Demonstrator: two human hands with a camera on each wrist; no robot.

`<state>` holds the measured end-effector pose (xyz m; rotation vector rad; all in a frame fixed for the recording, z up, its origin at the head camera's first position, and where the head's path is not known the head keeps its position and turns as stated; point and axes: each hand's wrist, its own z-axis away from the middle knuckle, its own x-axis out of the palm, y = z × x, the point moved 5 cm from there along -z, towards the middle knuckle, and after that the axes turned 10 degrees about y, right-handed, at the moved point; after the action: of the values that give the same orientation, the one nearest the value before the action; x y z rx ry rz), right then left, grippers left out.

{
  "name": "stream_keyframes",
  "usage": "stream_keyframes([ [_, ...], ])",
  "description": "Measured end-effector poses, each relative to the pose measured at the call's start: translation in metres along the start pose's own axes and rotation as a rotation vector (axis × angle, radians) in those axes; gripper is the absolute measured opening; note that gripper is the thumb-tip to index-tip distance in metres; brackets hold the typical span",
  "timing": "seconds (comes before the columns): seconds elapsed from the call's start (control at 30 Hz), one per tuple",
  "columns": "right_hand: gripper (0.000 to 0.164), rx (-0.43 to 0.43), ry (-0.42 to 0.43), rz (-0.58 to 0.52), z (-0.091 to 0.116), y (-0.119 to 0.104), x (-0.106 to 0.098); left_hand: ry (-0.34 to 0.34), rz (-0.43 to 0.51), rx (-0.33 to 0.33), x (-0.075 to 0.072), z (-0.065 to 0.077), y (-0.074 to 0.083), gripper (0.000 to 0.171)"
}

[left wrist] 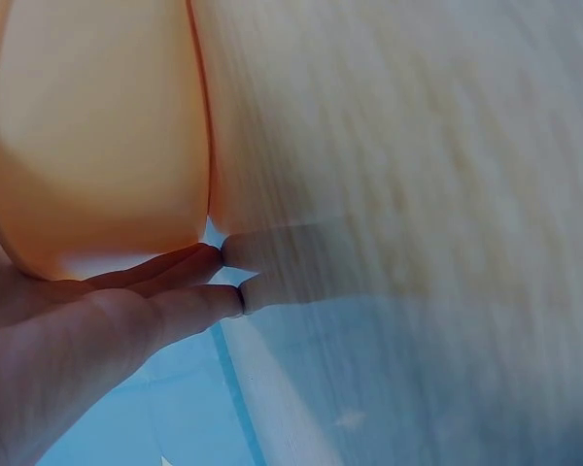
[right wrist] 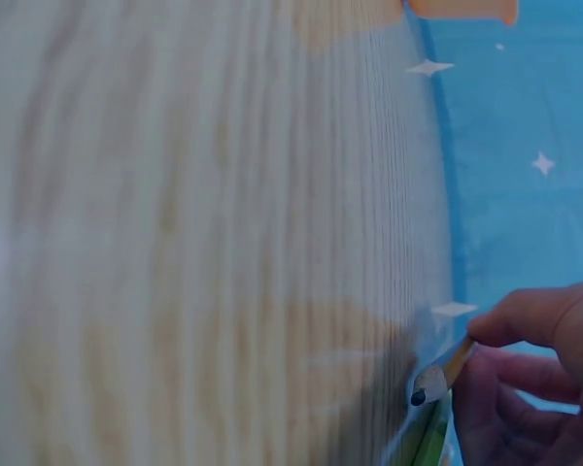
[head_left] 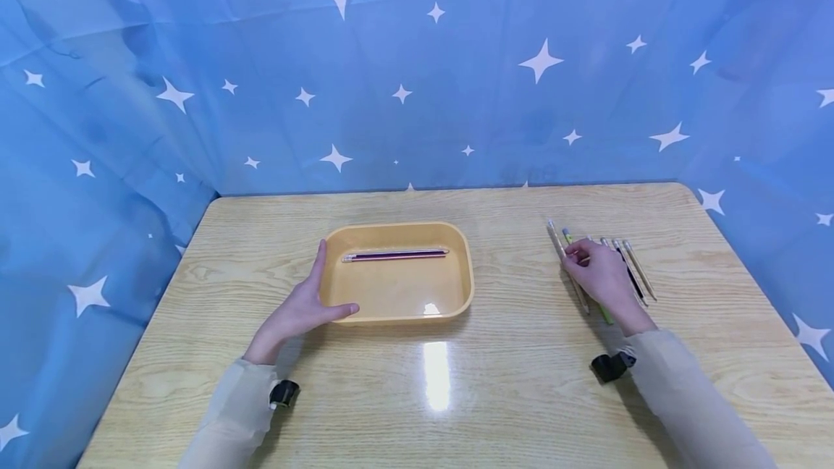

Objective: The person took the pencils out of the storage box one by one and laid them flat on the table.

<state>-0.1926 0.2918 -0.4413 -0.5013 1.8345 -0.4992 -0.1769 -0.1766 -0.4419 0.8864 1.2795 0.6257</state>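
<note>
My left hand (head_left: pixel 302 307) rests at the left end of a shallow yellow tray (head_left: pixel 399 321), fingers stretched along its outer wall and thumb over the front rim. Dark striped pencils (head_left: pixel 397 255) lie close together inside the tray. On the right, my right hand (head_left: pixel 601 273) pinches a wood-coloured pencil (head_left: pixel 578 291) between thumb and fingers; in the right wrist view its sharpened tip (right wrist: pixel 429 384) points toward the camera. A green pencil (head_left: pixel 567 236) lies just beside it, partly hidden under the hand.
To the right of that hand lie several more pencils, among them a black one (head_left: pixel 629 273) and a plain wooden one (head_left: pixel 641 271). The wood-grain table (head_left: pixel 508 382) meets a blue star-patterned cloth (head_left: pixel 456 93) at its back and sides.
</note>
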Motion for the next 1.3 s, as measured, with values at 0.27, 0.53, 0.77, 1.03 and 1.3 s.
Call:
stream_keyframes([
  [0.27, 0.017, 0.032, -0.045, 0.014, 0.001, -0.003, -0.002, 0.003, 0.002, 0.006, 0.000, -0.001, -0.001, 0.123],
  [0.53, 0.017, 0.045, -0.056, 0.026, 0.002, -0.002, -0.002, 0.002, -0.003, 0.001, 0.000, -0.001, -0.001, 0.123],
  [0.77, 0.014, 0.036, -0.038, 0.009, 0.003, -0.003, -0.004, 0.002, -0.018, -0.001, 0.000, -0.002, -0.003, 0.123],
  [1.03, 0.016, 0.027, -0.047, -0.007, 0.004, -0.010, -0.004, 0.001, -0.014, -0.007, 0.000, 0.000, -0.002, 0.123],
  [1.3, 0.015, -0.010, -0.041, -0.037, 0.007, -0.023, 0.002, 0.005, -0.010, 0.000, 0.000, -0.001, -0.002, 0.123],
])
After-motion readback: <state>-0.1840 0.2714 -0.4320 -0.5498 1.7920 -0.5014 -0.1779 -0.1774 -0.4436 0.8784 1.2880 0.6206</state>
